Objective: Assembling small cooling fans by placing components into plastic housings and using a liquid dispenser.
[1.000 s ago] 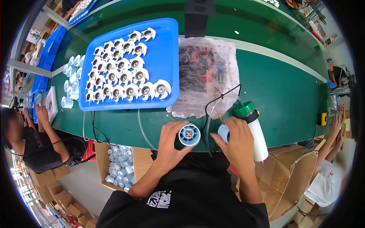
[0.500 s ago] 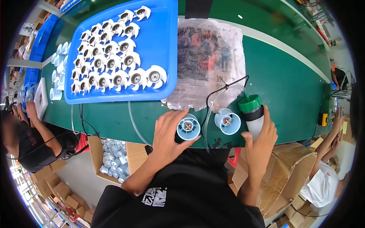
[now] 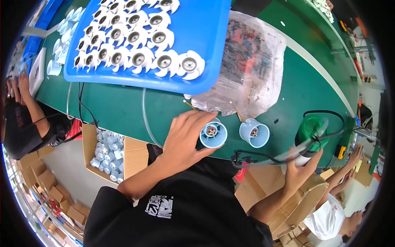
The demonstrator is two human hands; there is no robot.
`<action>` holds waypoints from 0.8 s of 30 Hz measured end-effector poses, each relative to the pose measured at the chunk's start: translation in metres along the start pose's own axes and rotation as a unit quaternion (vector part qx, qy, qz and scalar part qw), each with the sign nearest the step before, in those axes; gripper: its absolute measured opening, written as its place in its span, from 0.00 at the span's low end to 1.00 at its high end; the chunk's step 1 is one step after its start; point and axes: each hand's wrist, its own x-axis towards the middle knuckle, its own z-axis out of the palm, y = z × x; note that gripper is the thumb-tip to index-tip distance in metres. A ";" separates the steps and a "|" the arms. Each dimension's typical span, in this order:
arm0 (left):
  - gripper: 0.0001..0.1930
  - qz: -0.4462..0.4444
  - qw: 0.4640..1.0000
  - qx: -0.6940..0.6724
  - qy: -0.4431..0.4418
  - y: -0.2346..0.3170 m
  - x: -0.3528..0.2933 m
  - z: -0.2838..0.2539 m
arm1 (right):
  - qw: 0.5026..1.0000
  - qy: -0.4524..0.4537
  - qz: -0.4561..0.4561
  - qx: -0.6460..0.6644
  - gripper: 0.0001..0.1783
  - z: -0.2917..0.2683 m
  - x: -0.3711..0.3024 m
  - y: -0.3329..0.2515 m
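My left hand [image 3: 181, 138] is curled around a light blue plastic cup-shaped housing [image 3: 220, 140], which stands at the near edge of the green bench. Inside its open top a small motor-like core shows. A second, similar housing [image 3: 246, 131] stands to the right, tilted a little, with thin wires at its rear. Farther right, my right hand [image 3: 298, 171] is closed on the lower part of a bottle with a green lid [image 3: 306, 125]. Clear tubing and a black cable [image 3: 325, 111] loop from the lid and are partly smeared by motion.
A blue tray [image 3: 214, 49] at the back left holds rows of white fan wheels [image 3: 189, 64]. A creased printed sheet [image 3: 263, 82] lies beside it. Below the bench, a cardboard box [image 3: 135, 154] holds many blue housings. People work at both sides.
The bottle in my right hand has moved rightward, and its tubing and cable have swung right with it. My left hand stays on its housing. The whole view has shifted and turned.
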 end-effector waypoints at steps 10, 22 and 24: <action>0.38 0.023 0.999 -0.048 0.005 -0.005 -0.005 -0.002 | 0.947 0.130 -0.099 0.276 0.51 -0.039 0.012 -0.007; 0.37 0.057 0.997 -0.052 -0.017 -0.013 -0.007 -0.003 | 0.617 0.012 -0.084 0.782 0.46 -0.024 0.021 -0.072; 0.38 0.065 0.996 -0.050 -0.020 -0.012 -0.007 -0.001 | 0.615 -0.020 -0.043 0.787 0.46 0.000 0.024 -0.084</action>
